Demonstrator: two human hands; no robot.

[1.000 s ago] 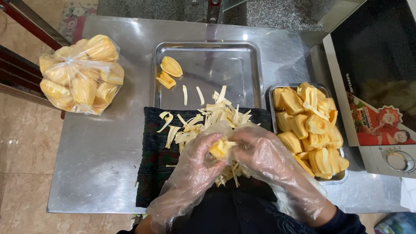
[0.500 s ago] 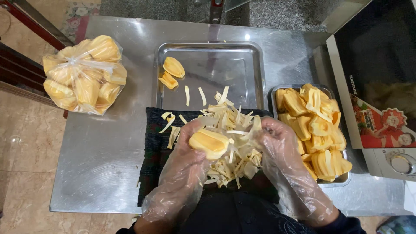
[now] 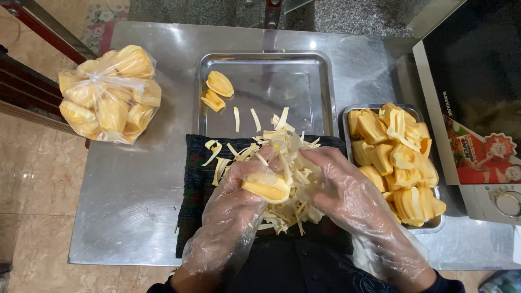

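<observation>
Gripping yellow fruit pod (image 3: 267, 189) in left hand (image 3: 236, 209), right hand (image 3: 347, 192) on pale strips (image 3: 287, 163)

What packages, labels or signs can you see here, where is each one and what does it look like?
Clear plastic bag: far left of the steel table, knotted, bulging with yellow fruit pods.
Printed sticker: on the white oven at right, red and orange with cartoon pictures.
No screens in view.

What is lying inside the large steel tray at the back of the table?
The large steel tray holds two cleaned jackfruit pods and several pale fibre strips. Its front edge is hidden by the heap of strips.
</observation>
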